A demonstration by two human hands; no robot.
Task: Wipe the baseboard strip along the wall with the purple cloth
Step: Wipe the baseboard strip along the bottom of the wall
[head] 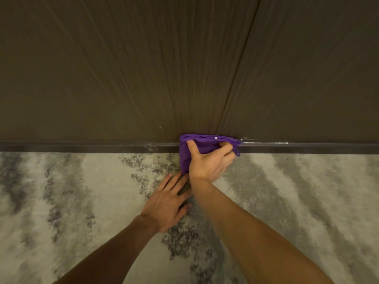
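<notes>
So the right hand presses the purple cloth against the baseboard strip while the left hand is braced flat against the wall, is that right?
Not quite. The head view shows the left hand flat on the carpet, not the wall. The rest holds: the right hand presses the purple cloth against the baseboard strip.

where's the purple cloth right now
In the head view, the purple cloth sits just right of centre, pressed on the baseboard strip by the right hand, under the wall panel seam.
</notes>
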